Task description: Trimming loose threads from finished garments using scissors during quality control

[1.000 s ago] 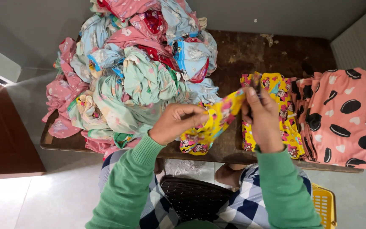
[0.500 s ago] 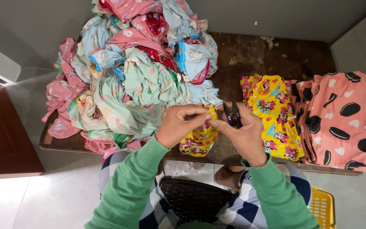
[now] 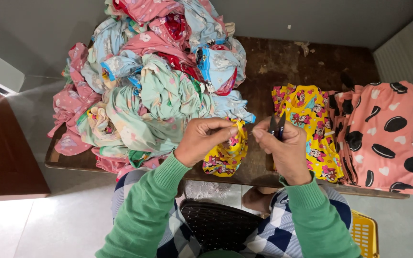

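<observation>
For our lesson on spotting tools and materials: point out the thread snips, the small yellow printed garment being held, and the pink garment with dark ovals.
thread snips [image 3: 277,127], head view, dark blades.
small yellow printed garment [image 3: 223,155], head view, hanging middle.
pink garment with dark ovals [image 3: 393,138], head view, centre.

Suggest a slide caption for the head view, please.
Left hand pinches a yellow printed garment while right hand holds small snips beside it.

Yellow garment [image 3: 225,152] no longer stretched between both hands: now bunched, pinched only by left hand [image 3: 205,138]. Right hand [image 3: 283,148] off the cloth, holding small dark snips [image 3: 277,126] upright beside it.
</observation>
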